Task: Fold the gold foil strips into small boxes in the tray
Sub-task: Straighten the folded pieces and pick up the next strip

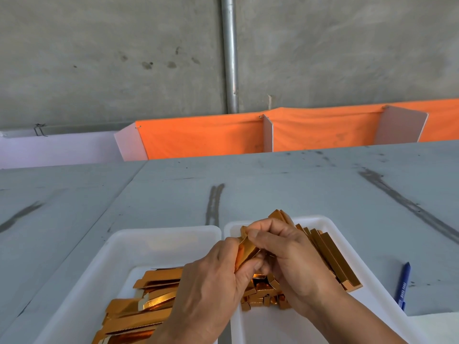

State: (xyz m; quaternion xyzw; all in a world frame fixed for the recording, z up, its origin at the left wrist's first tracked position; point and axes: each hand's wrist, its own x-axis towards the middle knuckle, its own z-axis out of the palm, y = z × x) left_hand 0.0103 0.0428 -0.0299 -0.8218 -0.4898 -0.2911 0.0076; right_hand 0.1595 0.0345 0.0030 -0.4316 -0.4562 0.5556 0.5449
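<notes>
**Both hands.** My left hand (211,281) and right hand (293,259) meet over the gap between two trays. Both pinch one shiny gold foil strip (248,249), with the fingers curled round it.

**Step.** I judge the fold to be under way. The strip is held clear of the trays, probably so its flaps can turn freely.

**Supply.** Below my left hand, the white plastic supply tray (161,232) holds stacked flat gold blanks (154,294).

**Output.** Under and beyond my right hand, the white plastic receiving tray (320,220) holds finished long gold boxes (332,259), ranked side by side within easy reach.

**Other.** A blue pen (403,284) lies on the grey counter (273,184), well to the right of my right hand.
</notes>
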